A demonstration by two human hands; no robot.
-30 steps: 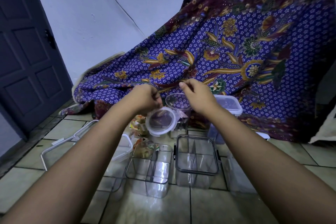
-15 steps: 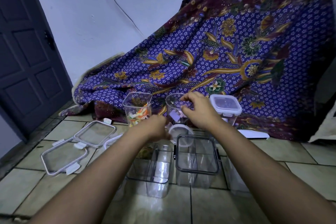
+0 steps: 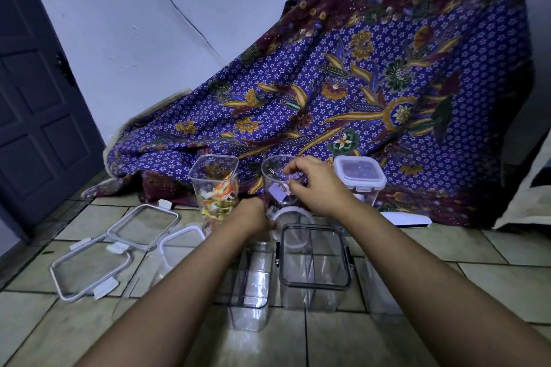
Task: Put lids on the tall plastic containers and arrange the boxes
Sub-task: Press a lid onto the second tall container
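My left hand (image 3: 252,216) grips a round white-rimmed lid (image 3: 290,214) low down, just in front of a tall round clear container (image 3: 275,171). My right hand (image 3: 316,185) holds the rim of that round container. To its left stands a tall square clear container (image 3: 214,185) with colourful bits inside and no lid. To the right stands a tall container with a white clip lid (image 3: 359,176) on it. Closer to me are a square container with a dark-rimmed lid (image 3: 314,259) and a narrow open clear box (image 3: 252,286).
Two flat white-rimmed lids (image 3: 89,268) (image 3: 143,225) lie on the tiled floor at left, next to another white-rimmed clear box (image 3: 182,240). A patterned purple cloth (image 3: 343,83) drapes over something behind. A dark door (image 3: 32,98) is at left. A white flat object (image 3: 408,219) lies under the cloth edge.
My left hand has brought the round lid down from in front of the round container to floor level. My right hand dropped onto the round container's rim. The square container came into view.
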